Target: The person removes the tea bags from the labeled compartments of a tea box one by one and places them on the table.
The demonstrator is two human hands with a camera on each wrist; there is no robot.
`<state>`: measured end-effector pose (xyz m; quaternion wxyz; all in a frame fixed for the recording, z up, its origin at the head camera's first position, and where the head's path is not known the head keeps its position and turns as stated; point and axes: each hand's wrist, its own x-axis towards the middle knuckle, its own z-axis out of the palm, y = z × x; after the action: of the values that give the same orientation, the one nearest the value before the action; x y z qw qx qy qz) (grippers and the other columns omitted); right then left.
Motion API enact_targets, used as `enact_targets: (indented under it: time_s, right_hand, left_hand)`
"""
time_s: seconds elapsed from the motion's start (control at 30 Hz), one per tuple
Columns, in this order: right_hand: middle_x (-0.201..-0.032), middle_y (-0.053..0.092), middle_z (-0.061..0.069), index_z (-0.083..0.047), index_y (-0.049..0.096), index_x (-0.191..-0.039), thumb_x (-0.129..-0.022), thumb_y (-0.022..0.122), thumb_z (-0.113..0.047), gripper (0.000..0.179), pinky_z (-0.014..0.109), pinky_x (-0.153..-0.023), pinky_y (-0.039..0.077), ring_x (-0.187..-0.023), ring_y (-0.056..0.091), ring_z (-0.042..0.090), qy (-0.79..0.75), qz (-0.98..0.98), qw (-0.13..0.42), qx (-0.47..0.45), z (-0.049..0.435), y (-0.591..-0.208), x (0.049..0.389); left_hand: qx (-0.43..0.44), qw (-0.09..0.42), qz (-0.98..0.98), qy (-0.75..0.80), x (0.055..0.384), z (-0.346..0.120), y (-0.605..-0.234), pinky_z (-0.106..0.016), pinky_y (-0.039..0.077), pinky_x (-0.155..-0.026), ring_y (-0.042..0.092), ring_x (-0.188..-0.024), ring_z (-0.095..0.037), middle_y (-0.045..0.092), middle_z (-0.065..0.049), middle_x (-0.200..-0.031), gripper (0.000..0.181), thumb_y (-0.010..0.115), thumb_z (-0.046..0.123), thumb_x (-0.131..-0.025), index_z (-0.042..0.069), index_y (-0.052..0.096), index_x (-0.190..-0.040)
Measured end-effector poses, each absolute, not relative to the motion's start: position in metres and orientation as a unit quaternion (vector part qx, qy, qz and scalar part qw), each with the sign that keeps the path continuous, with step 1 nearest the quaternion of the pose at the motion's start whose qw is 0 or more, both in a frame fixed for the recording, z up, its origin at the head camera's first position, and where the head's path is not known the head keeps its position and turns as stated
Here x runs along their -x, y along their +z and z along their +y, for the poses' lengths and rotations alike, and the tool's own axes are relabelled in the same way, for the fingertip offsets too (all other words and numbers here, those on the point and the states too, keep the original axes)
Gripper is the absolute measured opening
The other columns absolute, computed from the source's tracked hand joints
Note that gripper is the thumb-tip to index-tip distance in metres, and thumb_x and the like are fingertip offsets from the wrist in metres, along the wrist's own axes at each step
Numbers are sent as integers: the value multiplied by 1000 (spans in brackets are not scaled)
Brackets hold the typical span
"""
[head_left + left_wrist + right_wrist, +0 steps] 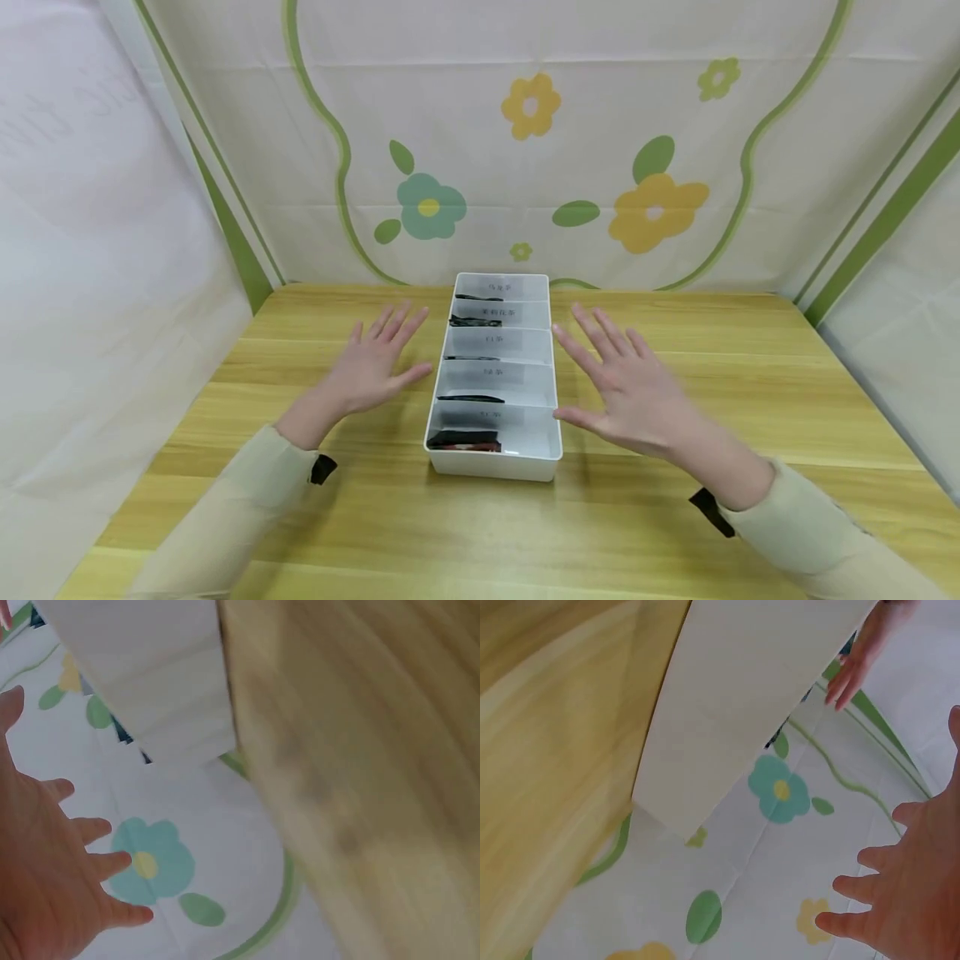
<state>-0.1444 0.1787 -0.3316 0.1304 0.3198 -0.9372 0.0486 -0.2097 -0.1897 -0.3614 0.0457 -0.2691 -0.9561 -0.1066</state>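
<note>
Head view: left hand (369, 367), right hand (632, 390) spread wide, empty (box (491, 466) between them); careless nudge could skew it.

A pale wooden table (787, 375) with streaked grain spreads out beneath an open-fingered left hand (367, 367) and right hand (637, 392), carrying a long, divided white box (491, 465) that stands between them, just right of the left hand and just left of the right.
</note>
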Motion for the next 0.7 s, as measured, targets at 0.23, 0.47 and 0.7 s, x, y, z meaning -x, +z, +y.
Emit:
enact_targets:
  time_s: [0.23,0.47,0.7]
  right_hand:
    - [-160,12,12,-21,13,-158,-90,41,-71,89,57,-108,26,-144,18,37,93,-916,124,-370,158,-346,142]
    - [-149,36,8,-17,23,-155,-93,48,-63,82,49,-105,34,-133,38,29,156,-885,126,-421,143,-359,140]
    - [-139,46,3,-14,36,-150,-96,50,-54,69,42,-94,45,-123,47,20,202,-853,118,-468,130,-369,137]
  left_hand:
    - [315,-6,-922,-225,218,-189,-379,-58,14,-112,15,-145,-32,17,-10,-160,75,48,51,-99,18,15,-157]
    - [334,-51,-895,-292,225,-185,-388,-48,19,-114,22,-143,-29,22,-5,-159,70,51,46,-100,19,20,-157]
    - [321,-90,-893,-302,226,-183,-394,-48,20,-113,21,-143,-24,22,0,-159,66,48,48,-100,29,19,-156]
